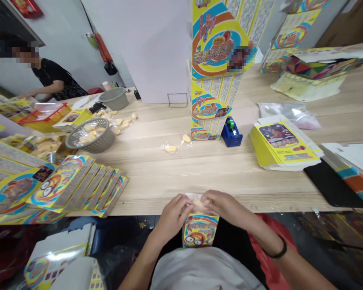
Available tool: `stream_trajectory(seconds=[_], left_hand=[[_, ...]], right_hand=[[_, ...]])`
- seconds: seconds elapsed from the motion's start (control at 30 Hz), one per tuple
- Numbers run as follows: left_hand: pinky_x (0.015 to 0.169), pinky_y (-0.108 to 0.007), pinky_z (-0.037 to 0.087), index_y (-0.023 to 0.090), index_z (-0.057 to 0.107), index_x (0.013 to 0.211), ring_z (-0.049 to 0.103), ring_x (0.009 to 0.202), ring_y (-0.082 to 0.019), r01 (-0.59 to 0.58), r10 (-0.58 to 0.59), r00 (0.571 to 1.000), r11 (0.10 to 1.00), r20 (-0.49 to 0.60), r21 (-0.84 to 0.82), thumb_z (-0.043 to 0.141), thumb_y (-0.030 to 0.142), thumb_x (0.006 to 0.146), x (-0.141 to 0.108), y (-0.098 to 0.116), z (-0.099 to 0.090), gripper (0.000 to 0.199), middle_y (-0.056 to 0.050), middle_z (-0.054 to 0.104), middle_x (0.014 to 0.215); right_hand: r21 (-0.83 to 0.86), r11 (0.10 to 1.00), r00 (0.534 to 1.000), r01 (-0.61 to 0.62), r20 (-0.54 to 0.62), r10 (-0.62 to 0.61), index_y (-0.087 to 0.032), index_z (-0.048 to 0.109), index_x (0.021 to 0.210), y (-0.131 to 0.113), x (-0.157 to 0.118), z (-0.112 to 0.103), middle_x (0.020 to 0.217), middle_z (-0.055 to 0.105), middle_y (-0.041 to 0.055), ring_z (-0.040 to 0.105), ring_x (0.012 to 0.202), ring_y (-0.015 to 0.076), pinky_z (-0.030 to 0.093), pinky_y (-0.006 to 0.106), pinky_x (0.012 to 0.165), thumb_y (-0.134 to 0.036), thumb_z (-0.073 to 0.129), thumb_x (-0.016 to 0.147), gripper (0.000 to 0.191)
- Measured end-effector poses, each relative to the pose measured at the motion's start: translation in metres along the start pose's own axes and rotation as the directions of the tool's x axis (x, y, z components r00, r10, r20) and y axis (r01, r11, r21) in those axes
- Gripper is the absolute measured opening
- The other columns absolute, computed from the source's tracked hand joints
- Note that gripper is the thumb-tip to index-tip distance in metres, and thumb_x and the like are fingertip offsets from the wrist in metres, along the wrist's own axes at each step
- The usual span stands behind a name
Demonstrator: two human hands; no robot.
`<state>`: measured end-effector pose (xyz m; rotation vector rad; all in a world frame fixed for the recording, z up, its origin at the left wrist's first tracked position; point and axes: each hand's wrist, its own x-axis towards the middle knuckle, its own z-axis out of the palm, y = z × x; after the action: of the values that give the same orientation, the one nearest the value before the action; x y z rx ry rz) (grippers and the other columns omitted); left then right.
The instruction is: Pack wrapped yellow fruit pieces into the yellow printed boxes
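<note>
A yellow printed carton (200,233) stands upright at my lap, against the table's front edge. At its top, between my hands, is a clear plastic packet (197,202) with something pale yellow in it. My left hand (176,212) pinches the packet's left side, close to the carton's upper left corner. On the other side my right hand (222,206) is closed on the packet with bent fingers. The fingertips partly hide the packet and the carton's top. Two small wrapped yellow snacks (171,148) lie on the table beyond my hands.
A tall stack of cartons (210,96) stands ahead, with a blue tape dispenser (232,133) beside it. Flat cartons (286,141) are piled right. Cartons (78,183) and a grey basket (104,141) of snacks are left. A person (53,76) works at the far left.
</note>
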<state>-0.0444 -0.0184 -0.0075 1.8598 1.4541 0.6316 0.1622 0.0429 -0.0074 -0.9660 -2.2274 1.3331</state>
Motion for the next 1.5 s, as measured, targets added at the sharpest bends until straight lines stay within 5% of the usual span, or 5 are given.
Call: stream_trajectory(seconds=[0.63, 0.87, 1.07, 1.27, 1.5], left_hand=[[0.079, -0.038, 0.041, 0.020, 0.049, 0.116, 0.049, 0.094, -0.025, -0.210, 0.135, 0.974, 0.836, 0.180, 0.508, 0.063, 0.035, 0.076, -0.011, 0.006, 0.016, 0.045, -0.009, 0.055, 0.106], [0.074, -0.038, 0.037, 0.016, 0.065, 0.078, 0.047, 0.086, -0.024, -0.240, 0.163, 0.969, 0.786, 0.184, 0.569, 0.056, 0.041, 0.079, -0.007, -0.003, 0.014, 0.027, -0.008, 0.056, 0.088], [0.075, -0.033, 0.036, 0.019, 0.065, 0.072, 0.045, 0.083, -0.019, -0.196, 0.163, 0.979, 0.927, 0.126, 0.320, 0.051, 0.038, 0.085, 0.006, -0.004, -0.002, 0.027, -0.004, 0.056, 0.081], [0.081, -0.030, 0.039, 0.020, 0.060, 0.083, 0.049, 0.089, -0.017, -0.047, 0.049, 0.998, 0.998, 0.048, -0.039, 0.053, 0.033, 0.085, 0.008, 0.009, -0.016, 0.016, -0.003, 0.059, 0.087], [0.087, -0.034, 0.034, 0.019, 0.058, 0.060, 0.048, 0.080, -0.016, -0.129, 0.113, 0.965, 0.990, 0.237, 0.052, 0.052, 0.036, 0.085, 0.013, 0.025, -0.006, 0.031, 0.001, 0.058, 0.065]], right_hand=[[-0.498, 0.866, 0.978, -0.045, 0.154, 0.139, -0.013, 0.065, 0.094, -0.025, -0.004, 0.039, 0.101, 0.064, 0.0153, 0.056, 0.098, 0.0296, 0.040, 0.042, 0.087, -0.016, 0.064, 0.073, 0.021], [-0.290, 0.957, 0.992, -0.011, -0.127, -0.027, -0.020, 0.061, 0.091, -0.003, -0.024, 0.048, 0.089, 0.062, 0.0063, 0.056, 0.092, 0.0211, 0.043, 0.040, 0.088, -0.013, 0.054, 0.081, 0.014], [-0.292, 0.956, 0.943, 0.022, -0.313, -0.118, -0.022, 0.061, 0.088, 0.011, -0.024, 0.044, 0.086, 0.064, 0.0050, 0.057, 0.091, 0.0214, 0.029, 0.052, 0.102, -0.023, 0.055, 0.083, 0.008], [0.394, 0.919, 0.908, 0.005, -0.387, 0.161, -0.026, 0.035, 0.131, 0.003, -0.036, 0.044, 0.122, 0.054, 0.0090, 0.057, 0.105, 0.0206, 0.046, 0.038, 0.089, -0.033, 0.052, 0.085, 0.050], [0.433, 0.896, 0.873, -0.100, -0.394, 0.287, -0.020, 0.057, 0.090, -0.003, -0.041, 0.057, 0.087, 0.062, 0.0044, 0.059, 0.080, 0.0188, 0.047, 0.028, 0.067, -0.042, 0.055, 0.081, 0.023]])
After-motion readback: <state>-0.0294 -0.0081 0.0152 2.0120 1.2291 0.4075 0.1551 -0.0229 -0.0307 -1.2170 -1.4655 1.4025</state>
